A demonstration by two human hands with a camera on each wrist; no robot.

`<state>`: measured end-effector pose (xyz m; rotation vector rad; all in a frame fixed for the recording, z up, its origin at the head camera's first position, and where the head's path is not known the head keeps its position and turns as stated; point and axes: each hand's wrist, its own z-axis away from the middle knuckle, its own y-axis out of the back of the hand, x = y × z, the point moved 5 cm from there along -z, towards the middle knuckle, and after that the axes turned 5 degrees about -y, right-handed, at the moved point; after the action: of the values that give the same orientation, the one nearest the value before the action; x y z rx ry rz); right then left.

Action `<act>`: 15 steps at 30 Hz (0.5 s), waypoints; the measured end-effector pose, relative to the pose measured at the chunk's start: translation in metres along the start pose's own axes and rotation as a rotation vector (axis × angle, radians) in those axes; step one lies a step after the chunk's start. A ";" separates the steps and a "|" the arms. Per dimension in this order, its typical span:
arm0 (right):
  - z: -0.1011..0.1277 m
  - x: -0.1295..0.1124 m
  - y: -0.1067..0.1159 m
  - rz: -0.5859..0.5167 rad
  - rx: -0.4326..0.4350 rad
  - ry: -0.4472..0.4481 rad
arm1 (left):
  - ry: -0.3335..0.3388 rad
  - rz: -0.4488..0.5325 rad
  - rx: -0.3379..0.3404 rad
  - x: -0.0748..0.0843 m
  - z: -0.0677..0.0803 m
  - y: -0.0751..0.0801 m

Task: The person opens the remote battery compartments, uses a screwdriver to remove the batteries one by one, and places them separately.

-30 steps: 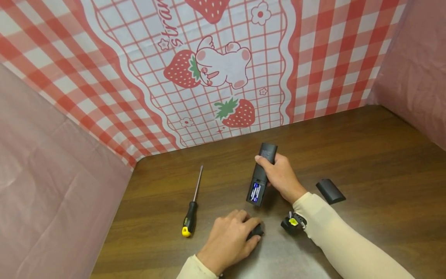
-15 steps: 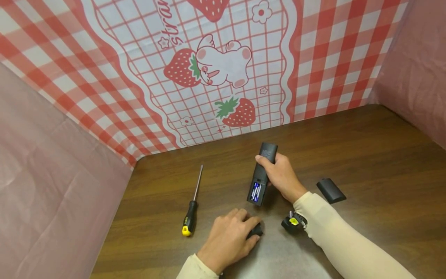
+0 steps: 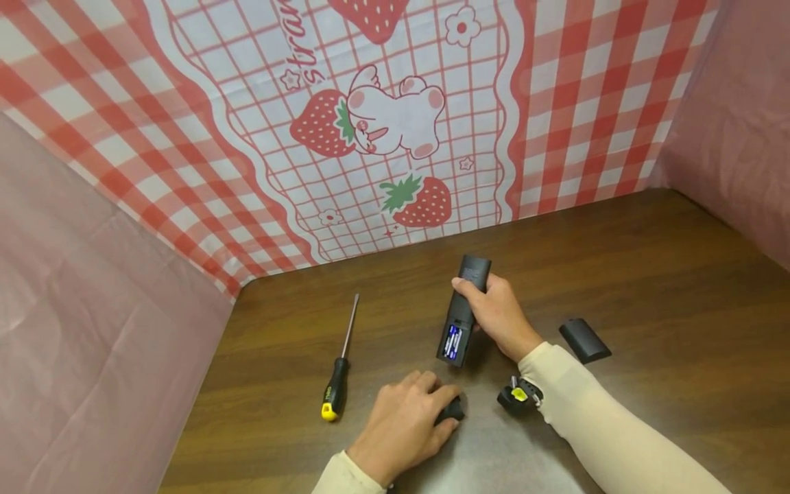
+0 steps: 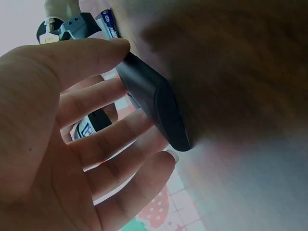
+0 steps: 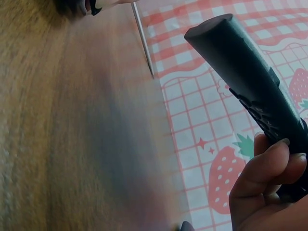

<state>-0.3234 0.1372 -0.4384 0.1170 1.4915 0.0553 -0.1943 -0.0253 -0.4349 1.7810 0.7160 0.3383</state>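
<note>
My right hand (image 3: 498, 314) grips a black remote (image 3: 474, 267) and holds it tilted just above the table, back side up. Its battery bay is uncovered and blue batteries (image 3: 452, 341) show. In the right wrist view the remote (image 5: 250, 82) sticks out past my curled fingers (image 5: 269, 168). My left hand (image 3: 404, 422) lies over a small black piece (image 3: 453, 410) on the wooden table (image 3: 648, 274), below the remote. The left wrist view shows that piece (image 4: 159, 108) with my thumb (image 4: 96, 50) touching its end and the fingers (image 4: 110, 130) spread straight behind it.
A screwdriver (image 3: 338, 374) with a black and yellow handle lies to the left of my hands. A black curved cover (image 3: 583, 339) lies on the table to the right of my right forearm. Strawberry-check cloth (image 3: 395, 123) walls the back, and pink sheets close both sides.
</note>
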 end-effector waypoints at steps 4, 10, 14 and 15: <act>0.001 0.000 0.000 -0.006 -0.001 0.002 | -0.003 -0.006 0.007 -0.001 0.000 0.001; 0.002 -0.001 0.000 -0.005 0.003 0.000 | 0.005 0.006 -0.004 -0.001 0.001 0.000; 0.002 -0.002 0.000 -0.004 0.005 -0.006 | 0.013 0.018 -0.016 -0.002 0.002 0.000; 0.002 -0.002 0.000 -0.005 0.006 -0.006 | 0.015 0.020 -0.017 -0.002 0.002 0.000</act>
<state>-0.3216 0.1365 -0.4363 0.1182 1.4864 0.0469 -0.1951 -0.0279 -0.4350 1.7724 0.7044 0.3708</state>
